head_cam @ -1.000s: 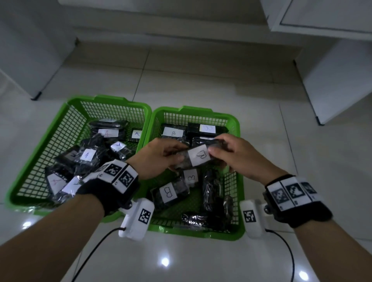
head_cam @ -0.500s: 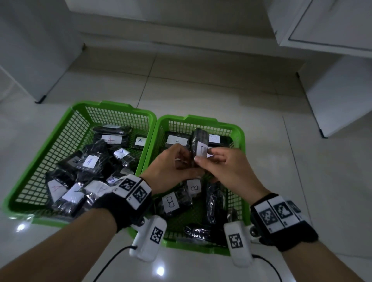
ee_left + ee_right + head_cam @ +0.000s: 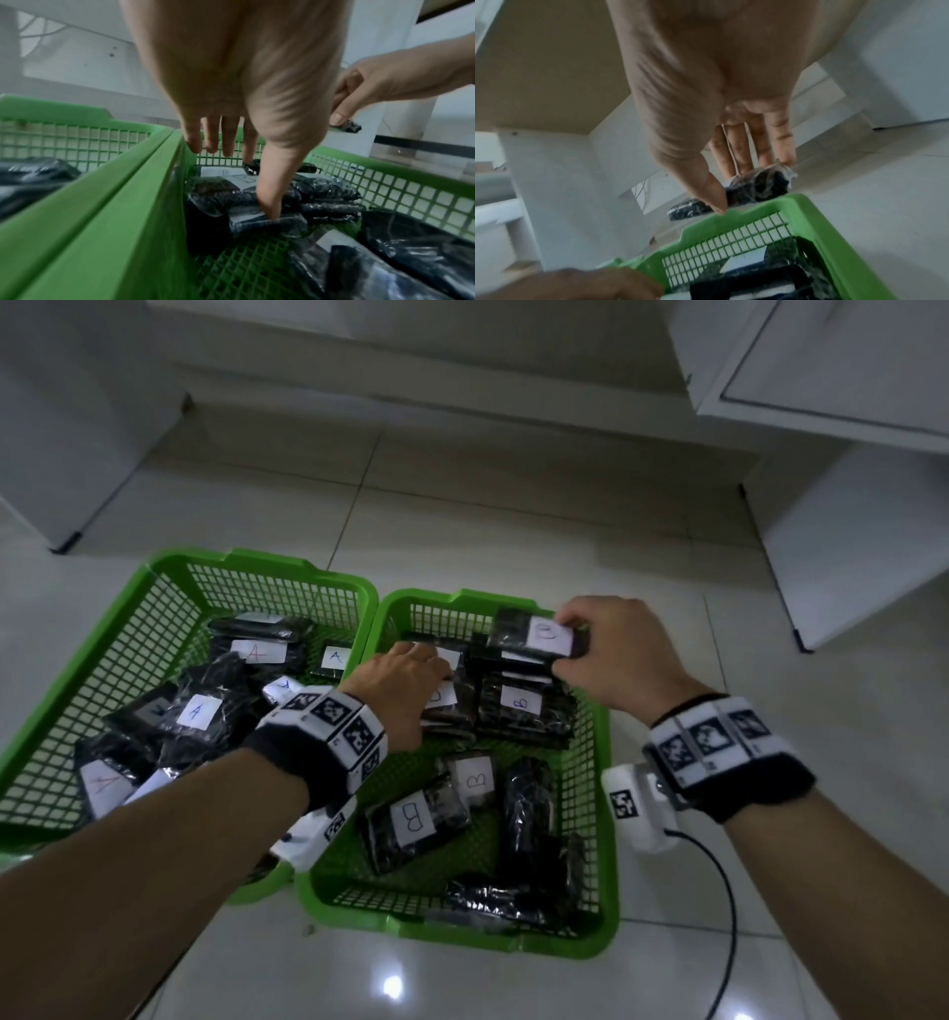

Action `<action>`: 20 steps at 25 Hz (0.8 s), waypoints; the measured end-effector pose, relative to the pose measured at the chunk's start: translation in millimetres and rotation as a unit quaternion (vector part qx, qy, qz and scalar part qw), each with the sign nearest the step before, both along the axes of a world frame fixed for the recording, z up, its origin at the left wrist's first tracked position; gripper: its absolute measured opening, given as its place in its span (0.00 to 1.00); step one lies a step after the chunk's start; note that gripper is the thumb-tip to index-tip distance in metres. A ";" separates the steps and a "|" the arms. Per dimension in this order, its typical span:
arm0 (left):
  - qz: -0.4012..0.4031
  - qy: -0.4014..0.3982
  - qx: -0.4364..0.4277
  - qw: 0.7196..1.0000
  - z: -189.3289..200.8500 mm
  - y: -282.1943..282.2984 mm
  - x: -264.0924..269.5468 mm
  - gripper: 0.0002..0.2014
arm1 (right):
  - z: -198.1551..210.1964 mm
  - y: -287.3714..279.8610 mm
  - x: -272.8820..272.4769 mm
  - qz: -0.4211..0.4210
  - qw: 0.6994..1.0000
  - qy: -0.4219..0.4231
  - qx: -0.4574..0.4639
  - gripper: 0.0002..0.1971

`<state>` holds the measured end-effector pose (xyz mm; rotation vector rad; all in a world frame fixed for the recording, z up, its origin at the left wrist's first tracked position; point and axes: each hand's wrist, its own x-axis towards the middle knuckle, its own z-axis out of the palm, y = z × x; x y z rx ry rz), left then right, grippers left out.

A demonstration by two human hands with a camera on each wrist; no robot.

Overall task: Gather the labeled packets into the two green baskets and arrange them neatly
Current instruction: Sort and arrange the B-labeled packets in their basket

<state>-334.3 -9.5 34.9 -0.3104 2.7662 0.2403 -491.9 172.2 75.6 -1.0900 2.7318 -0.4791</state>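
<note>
Two green mesh baskets stand side by side on the floor. The left basket (image 3: 267, 559) holds black packets labeled A (image 3: 195, 711). The right basket (image 3: 462, 600) holds packets labeled B (image 3: 521, 703). My right hand (image 3: 570, 642) pinches a B packet (image 3: 518, 634) between thumb and fingers over the stack at that basket's far right; the held packet (image 3: 757, 186) also shows in the right wrist view. My left hand (image 3: 431, 670) rests on the far-left stack (image 3: 231, 194), thumb (image 3: 270, 203) pressing a packet, fingers straight.
More B packets (image 3: 411, 819) lie loose in the near half of the right basket. White cabinets (image 3: 847, 546) stand to the right and a white unit (image 3: 77, 428) to the left. A cable (image 3: 724, 891) trails from my right wrist over the glossy tile floor.
Both hands held the B packet over the basket's middle. The right hand has carried it to the far right stack; the left hand has let go and dropped onto the far-left stack.
</note>
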 end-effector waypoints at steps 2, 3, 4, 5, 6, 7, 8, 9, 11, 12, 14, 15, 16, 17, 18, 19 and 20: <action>-0.010 -0.014 -0.026 1.000 -1.5 3.4 -6.5 0.32 | -16.2 -13.8 1.1 0.023 0.999 0.006 0.044 0.19; -0.007 -0.008 -0.028 1.000 -2.3 4.8 -7.5 0.31 | -23.1 -18.9 1.5 0.028 0.998 0.012 0.054 0.17; -0.007 -0.002 -0.028 1.000 -2.9 5.6 -7.6 0.30 | -28.1 -23.0 2.1 0.030 0.998 0.024 0.058 0.15; -0.006 0.000 -0.026 1.000 -3.5 5.5 -6.7 0.30 | -32.2 -25.9 2.3 0.030 0.997 0.040 0.058 0.14; -0.006 0.002 -0.022 1.000 -4.2 4.5 -6.1 0.31 | -35.2 -27.6 2.1 0.029 0.996 0.056 0.055 0.12; -0.006 0.002 -0.017 1.000 -5.3 3.2 -5.4 0.31 | -38.3 -28.3 1.6 0.029 0.996 0.068 0.053 0.11; -0.006 -0.001 -0.014 1.000 -6.1 2.5 -5.1 0.32 | -41.1 -28.0 1.2 0.032 0.995 0.074 0.055 0.10; -0.006 -0.004 -0.013 1.000 -6.6 1.9 -4.9 0.32 | -42.9 -27.8 0.9 0.036 0.994 0.080 0.061 0.09; -0.005 -0.013 -0.009 1.000 -7.0 1.9 -5.7 0.33 | -44.0 -26.8 -0.2 0.039 0.993 0.084 0.078 0.10; -0.003 -0.015 -0.004 1.000 -7.0 2.8 -5.7 0.33 | -42.5 -25.5 -0.1 0.037 0.993 0.082 0.078 0.10; 0.007 0.007 0.002 1.000 -5.6 5.3 -3.0 0.32 | -37.8 -21.8 3.4 0.026 0.995 0.076 0.059 0.10; 0.007 0.046 0.004 0.999 -4.2 8.6 -0.1 0.29 | -34.9 -18.4 9.2 0.021 0.996 0.069 0.047 0.09; 0.001 0.097 0.010 0.995 -3.6 12.5 2.8 0.25 | -31.8 -14.1 17.5 0.018 0.997 0.055 0.044 0.07; -0.005 0.141 0.032 0.989 -2.8 18.8 7.3 0.20 | -30.2 -8.0 28.6 0.021 0.998 0.030 0.054 0.06; -0.009 0.158 0.066 0.985 -2.2 24.9 11.3 0.14 | -29.3 -1.9 40.5 0.030 0.996 -0.003 0.082 0.06; -0.010 0.141 0.102 0.985 -2.5 31.5 15.8 0.09 | -29.0 4.7 53.6 0.044 0.991 -0.034 0.122 0.08; -0.014 0.096 0.125 0.987 -3.5 37.0 19.2 0.06 | -28.9 9.7 65.4 0.061 0.982 -0.052 0.171 0.12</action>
